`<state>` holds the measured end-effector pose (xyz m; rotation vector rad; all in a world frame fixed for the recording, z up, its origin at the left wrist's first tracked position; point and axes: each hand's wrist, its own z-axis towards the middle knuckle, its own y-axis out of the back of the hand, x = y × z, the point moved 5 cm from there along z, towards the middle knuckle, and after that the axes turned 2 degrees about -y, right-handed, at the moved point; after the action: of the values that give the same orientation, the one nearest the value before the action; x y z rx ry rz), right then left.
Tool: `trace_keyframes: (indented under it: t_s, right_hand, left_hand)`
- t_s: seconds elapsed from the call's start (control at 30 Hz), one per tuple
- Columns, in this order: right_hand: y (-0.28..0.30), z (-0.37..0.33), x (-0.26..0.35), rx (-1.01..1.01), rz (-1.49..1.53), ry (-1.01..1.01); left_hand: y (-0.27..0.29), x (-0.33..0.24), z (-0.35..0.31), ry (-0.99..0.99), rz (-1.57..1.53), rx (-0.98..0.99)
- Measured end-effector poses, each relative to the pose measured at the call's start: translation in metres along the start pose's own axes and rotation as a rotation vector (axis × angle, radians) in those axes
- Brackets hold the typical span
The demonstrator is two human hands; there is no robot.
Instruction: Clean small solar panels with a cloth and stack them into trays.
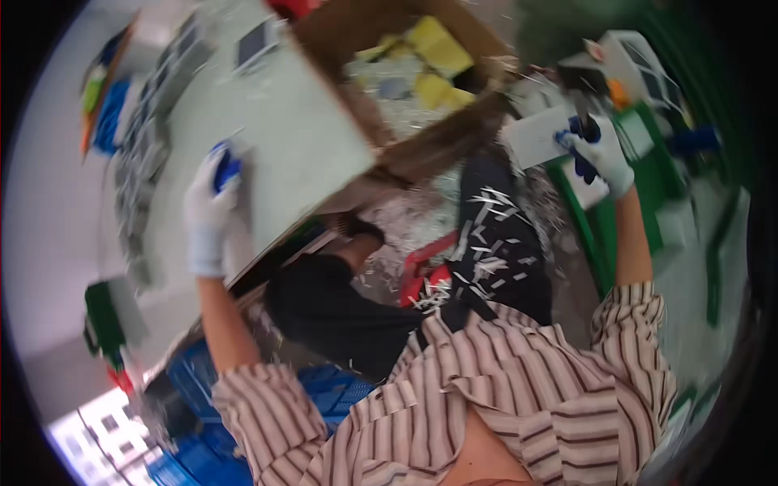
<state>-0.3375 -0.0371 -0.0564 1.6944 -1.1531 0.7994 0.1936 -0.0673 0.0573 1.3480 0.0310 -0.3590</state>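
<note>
My left hand (216, 182), in a white glove with blue-coated fingers, is over the pale tabletop (300, 121) at left. Its fingers are curled; blur hides what they hold, if anything. A thin pale sliver (236, 133) shows just past the fingertips. At right, my right hand (600, 154), gloved the same way, is closed around a dark-handled tool (582, 121) whose kind is too blurred to tell. Beside its fingers is a flat white rectangular piece (536, 138); I cannot tell whether they touch it.
A row of grey box-shaped parts (142, 166) lines the table's left side, near a framed panel (256, 44). A cardboard box (433, 130) holds yellow pieces and pale scraps. White strips lie on my dark trousers (506, 267). Green crates (648, 178) stand at right, blue crates (194, 381) lower left.
</note>
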Motion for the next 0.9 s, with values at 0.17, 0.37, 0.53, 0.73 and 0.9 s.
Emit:
trace_keyframes:
  t_s: [0.17, 0.37, 0.53, 0.73, 0.9]
  right_hand:
    - [0.107, -0.011, -0.081, -0.123, -0.353, -0.151]
    - [0.093, 0.002, -0.143, -0.134, -0.46, -0.261]
    - [0.042, -0.008, -0.075, -0.61, -0.783, 0.177]
    - [-0.142, 0.017, -0.004, -0.013, 0.156, 0.378]
    - [-0.234, 0.049, 0.042, 0.188, 0.557, 0.484]
  left_hand:
    - [0.028, -0.08, 0.001, -0.169, 0.229, -0.323]
    - [-0.03, -0.153, -0.018, -0.411, 0.216, -0.268]
    - [-0.035, -0.147, -0.008, -0.209, -0.065, -0.274]
    - [-0.071, -0.167, -0.007, -0.106, 0.097, -0.317]
    - [-0.069, -0.171, 0.0, -0.026, 0.026, -0.362]
